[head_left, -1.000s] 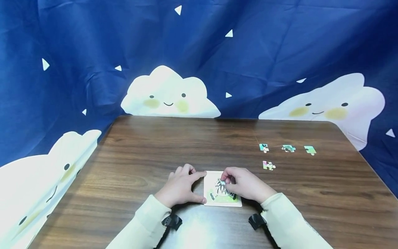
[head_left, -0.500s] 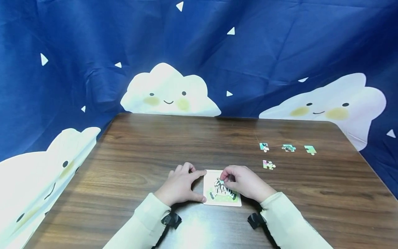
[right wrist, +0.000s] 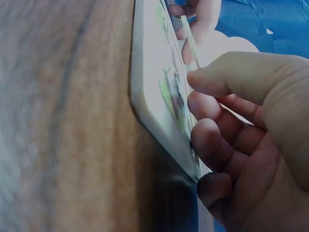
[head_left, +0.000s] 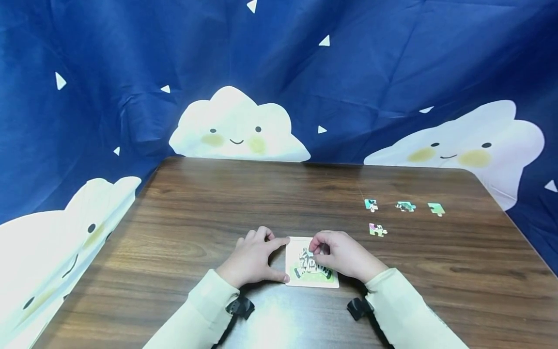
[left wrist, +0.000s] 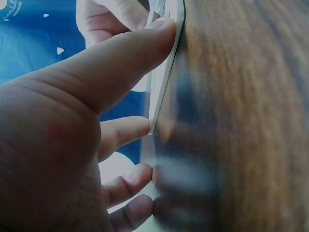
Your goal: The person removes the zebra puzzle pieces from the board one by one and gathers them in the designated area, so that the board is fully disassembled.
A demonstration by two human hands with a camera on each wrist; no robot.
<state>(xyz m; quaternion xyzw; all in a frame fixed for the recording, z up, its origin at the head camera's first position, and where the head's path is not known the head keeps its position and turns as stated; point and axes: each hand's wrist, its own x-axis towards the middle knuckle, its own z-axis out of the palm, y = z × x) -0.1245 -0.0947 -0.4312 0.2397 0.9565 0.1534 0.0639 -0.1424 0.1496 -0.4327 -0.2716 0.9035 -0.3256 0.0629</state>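
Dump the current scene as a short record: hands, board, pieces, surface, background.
left_hand: left hand, thumb and index finger touching the board's left edge
right_hand: right hand, pinching a small thin puzzle piece over the board; contact between the two unclear
board: pale square board with zebra picture, partly hidden
loose_pieces: 4, right of board; far row blue-and-white piece, teal-and-dark piece, green piece; nearer, pink-and-white piece
surface: brown wood-grain table
background: blue fabric backdrop, white clouds
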